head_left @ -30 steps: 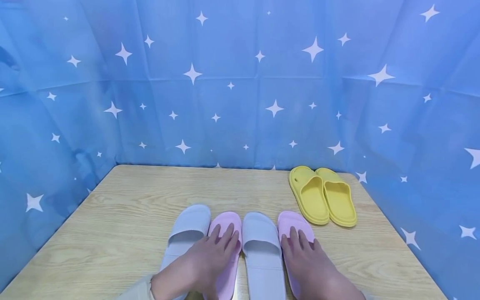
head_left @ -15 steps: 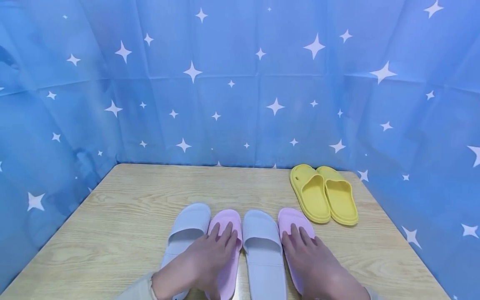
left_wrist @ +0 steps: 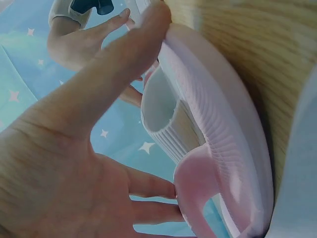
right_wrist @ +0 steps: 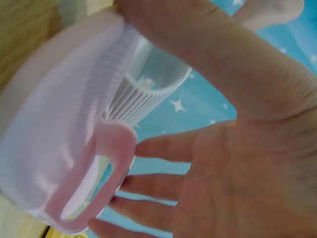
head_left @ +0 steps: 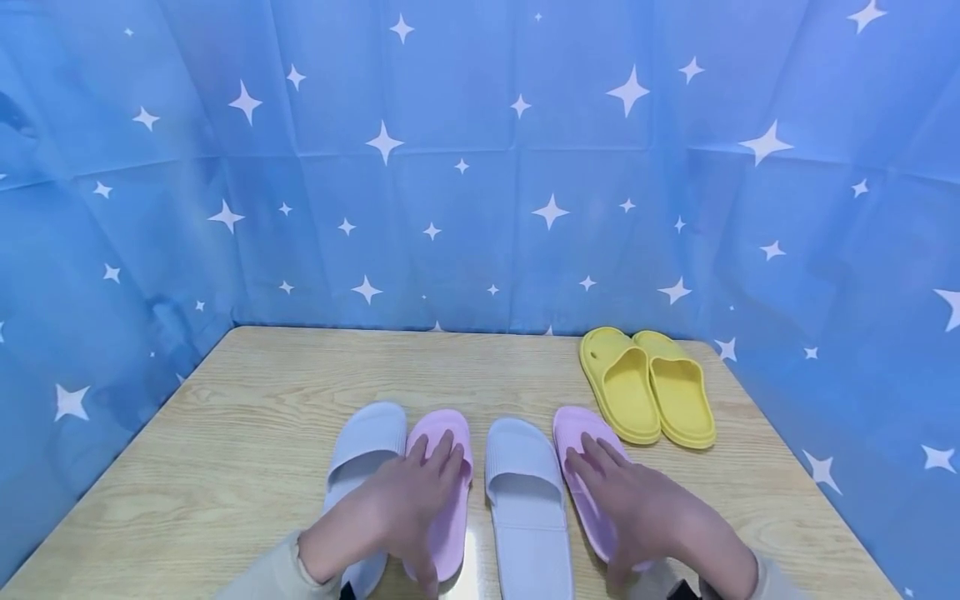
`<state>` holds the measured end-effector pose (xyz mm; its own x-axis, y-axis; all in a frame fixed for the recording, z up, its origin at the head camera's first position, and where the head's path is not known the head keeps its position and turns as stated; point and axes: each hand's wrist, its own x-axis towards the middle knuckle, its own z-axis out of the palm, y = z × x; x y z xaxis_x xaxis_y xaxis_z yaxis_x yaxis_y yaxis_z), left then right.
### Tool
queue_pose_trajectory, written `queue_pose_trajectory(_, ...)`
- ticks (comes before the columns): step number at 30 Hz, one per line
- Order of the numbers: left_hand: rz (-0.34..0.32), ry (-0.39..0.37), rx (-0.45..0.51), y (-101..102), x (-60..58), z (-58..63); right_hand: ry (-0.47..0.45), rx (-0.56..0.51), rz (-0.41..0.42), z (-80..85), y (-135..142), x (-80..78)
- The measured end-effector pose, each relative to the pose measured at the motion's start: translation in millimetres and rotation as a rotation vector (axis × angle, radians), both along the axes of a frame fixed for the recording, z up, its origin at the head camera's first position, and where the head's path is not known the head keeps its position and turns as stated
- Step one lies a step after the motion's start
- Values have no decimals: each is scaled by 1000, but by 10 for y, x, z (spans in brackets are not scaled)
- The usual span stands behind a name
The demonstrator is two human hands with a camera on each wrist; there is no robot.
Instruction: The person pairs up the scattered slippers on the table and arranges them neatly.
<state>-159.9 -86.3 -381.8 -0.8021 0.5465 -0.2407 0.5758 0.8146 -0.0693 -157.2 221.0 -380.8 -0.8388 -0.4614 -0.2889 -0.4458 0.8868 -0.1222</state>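
Note:
Two pink slide slippers stand among pale grey-blue ones. My left hand [head_left: 412, 500] spans the left pink slipper [head_left: 448, 542], its fingertips on the strap and its thumb by the heel. The right pink slipper [head_left: 577, 421] is held likewise by my right hand [head_left: 633, 500], and points toes leftward at a slant. In the left wrist view, straight fingers meet the pink strap [left_wrist: 190, 178]; the right wrist view shows fingers along the other strap [right_wrist: 116, 163]. A pale grey-blue slipper [head_left: 521, 467] lies between the hands, another [head_left: 371, 433] beneath and left of my left hand.
A yellow pair of slippers [head_left: 626, 392] lies at the back right of the wooden table [head_left: 262, 417]. A blue curtain [head_left: 480, 200] with white stars rises behind the table and along both sides.
My left hand and its pink slipper have shifted left and slightly forward, with the left grey-blue slipper. The right pink slipper has turned, heel swinging right, with my right hand. A gap has opened in the middle.

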Motion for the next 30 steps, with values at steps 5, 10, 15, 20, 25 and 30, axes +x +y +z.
queue_pose_trajectory(5,-26,-5,17,-31,-80,19,-32,-58,26,6,75,-95)
queue_pose_trajectory(10,-27,-31,20,-26,-151,56,-57,-95,25,29,85,-171)
queue_pose_trajectory(15,7,-53,3,17,-234,84,-61,-107,47,39,77,-258)
queue_pose_trajectory(20,51,-103,6,52,-376,111,-79,-123,47,37,42,-359)
queue_pose_trajectory(25,58,-127,7,72,-512,100,-63,-113,64,43,-10,-460)
queue_pose_trajectory(30,65,-142,8,96,-629,101,-74,-125,39,47,-39,-562)
